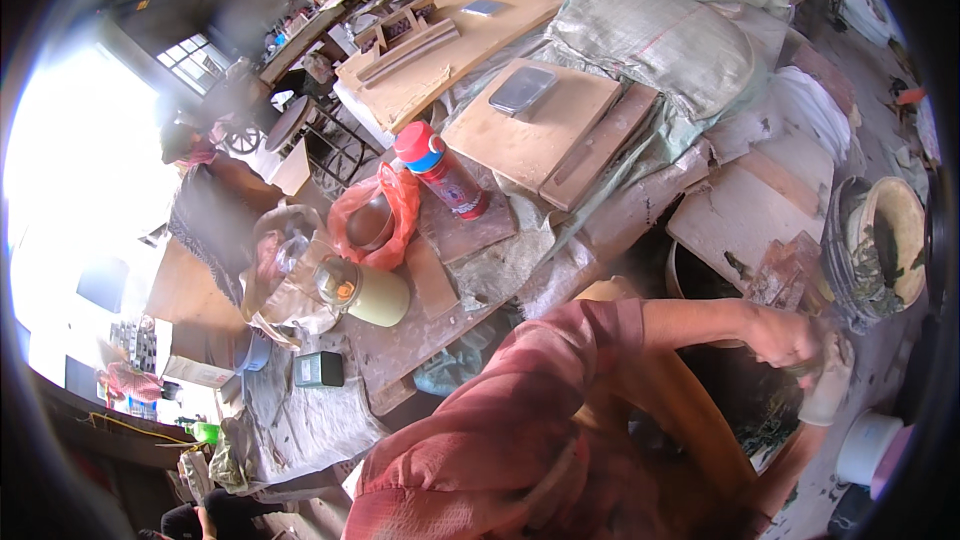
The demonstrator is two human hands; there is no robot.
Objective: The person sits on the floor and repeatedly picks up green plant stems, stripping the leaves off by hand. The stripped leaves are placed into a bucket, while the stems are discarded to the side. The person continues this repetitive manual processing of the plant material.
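My bare left hand (786,334) reaches in from the red-sleeved arm at the right, its fingers curled against my right hand (828,381). A whitish glove covers my right hand up to the wrist. Something small and dark shows between the two hands, too unclear to name. Below them is a dark hollow with scraps of dark green material (772,405). Beside the hands stands a round, pale-rimmed container (911,225) with dark residue and dark cloth around it. Reddish, crumbly blocks (784,270) lie on a pale board (750,217).
A red bottle (454,184), a cream jug (371,292), an orange plastic bag (409,217) and a dark green box (319,369) stand on the bench to the left. A lidded plastic container (523,88) rests on boards near woven sacks (652,45). A white bucket (868,442) is close by my right hand.
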